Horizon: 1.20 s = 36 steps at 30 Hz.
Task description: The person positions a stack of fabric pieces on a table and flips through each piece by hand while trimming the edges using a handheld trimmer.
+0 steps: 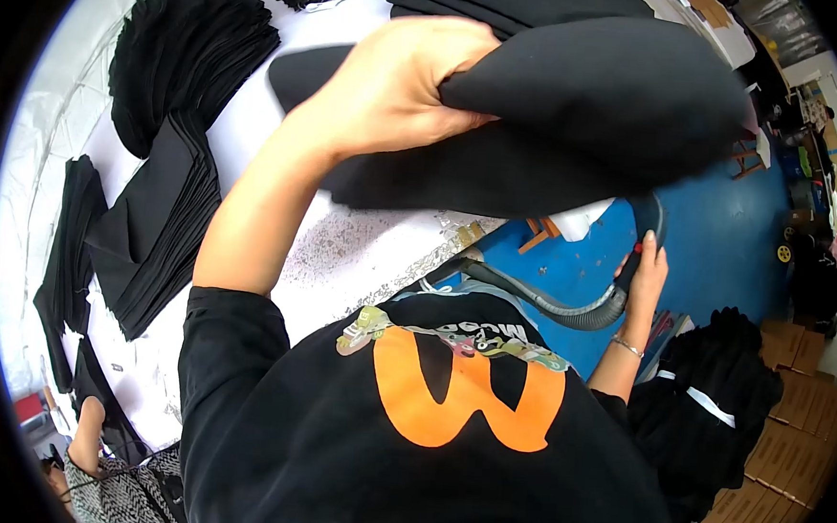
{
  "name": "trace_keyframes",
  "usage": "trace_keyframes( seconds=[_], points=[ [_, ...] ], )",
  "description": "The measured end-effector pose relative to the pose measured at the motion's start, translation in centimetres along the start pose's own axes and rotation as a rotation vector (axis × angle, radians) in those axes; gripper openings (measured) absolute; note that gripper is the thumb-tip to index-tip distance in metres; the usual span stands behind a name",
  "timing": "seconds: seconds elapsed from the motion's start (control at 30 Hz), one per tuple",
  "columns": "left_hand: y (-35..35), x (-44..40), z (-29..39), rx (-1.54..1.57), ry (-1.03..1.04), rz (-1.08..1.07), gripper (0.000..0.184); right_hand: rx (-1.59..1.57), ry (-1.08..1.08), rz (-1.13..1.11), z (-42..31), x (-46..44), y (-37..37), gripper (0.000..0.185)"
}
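My left hand (396,88) is raised over the table, fingers closed around the edge of a folded piece of black fabric (601,105). The fabric spreads out to the right and is slightly blurred. Lower on the right, my right hand (645,285) grips the dark handle of a vacuum hose (583,315). A small red spot shows on that handle by the thumb. The grey ribbed hose curves back toward my waist, and its upper end passes behind the fabric.
Stacks of black cut fabric (177,55) lie on the white table (328,256), whose near edge is speckled. Another person's patterned sleeve (117,497) shows at lower left. A black garment pile (707,404) and cardboard boxes (791,442) stand right, beside the blue floor (726,242).
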State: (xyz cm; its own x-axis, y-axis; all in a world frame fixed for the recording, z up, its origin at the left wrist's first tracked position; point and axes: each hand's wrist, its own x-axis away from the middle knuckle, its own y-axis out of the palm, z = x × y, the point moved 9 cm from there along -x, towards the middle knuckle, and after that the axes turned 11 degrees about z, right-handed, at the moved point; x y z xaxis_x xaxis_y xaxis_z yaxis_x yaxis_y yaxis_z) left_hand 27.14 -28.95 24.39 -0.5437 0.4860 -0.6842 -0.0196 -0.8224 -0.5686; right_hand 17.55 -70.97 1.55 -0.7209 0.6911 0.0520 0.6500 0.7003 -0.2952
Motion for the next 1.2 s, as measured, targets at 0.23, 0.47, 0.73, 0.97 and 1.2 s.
trace_keyframes(
  seconds=[0.23,0.47,0.73,0.97,1.2],
  points=[
    [-8.1,7.5,-2.4,-0.195,-0.125,-0.092,0.017,0.038,-0.109,-0.101,-2.9,0.5,2.6,0.042],
    [-2.8,31.3,-11.2,-0.471,-0.977,-0.060,0.037,0.284,-0.330,-0.412,-5.6,5.1,11.4,0.042],
    [0.3,39.3,-8.1,-0.872,-0.912,-0.079,0.042,0.544,-0.871,-1.373,-2.6,31.6,26.5,0.045],
    [-2.4,40.5,-6.2,-0.875,-0.927,-0.099,0.035,0.608,-0.459,-0.812,-1.9,11.7,23.0,0.056],
    [-3.9,30.5,-16.8,-0.757,-1.080,-0.301,0.049,0.437,-0.293,-0.217,-5.3,-3.4,9.0,0.047]
  ],
)
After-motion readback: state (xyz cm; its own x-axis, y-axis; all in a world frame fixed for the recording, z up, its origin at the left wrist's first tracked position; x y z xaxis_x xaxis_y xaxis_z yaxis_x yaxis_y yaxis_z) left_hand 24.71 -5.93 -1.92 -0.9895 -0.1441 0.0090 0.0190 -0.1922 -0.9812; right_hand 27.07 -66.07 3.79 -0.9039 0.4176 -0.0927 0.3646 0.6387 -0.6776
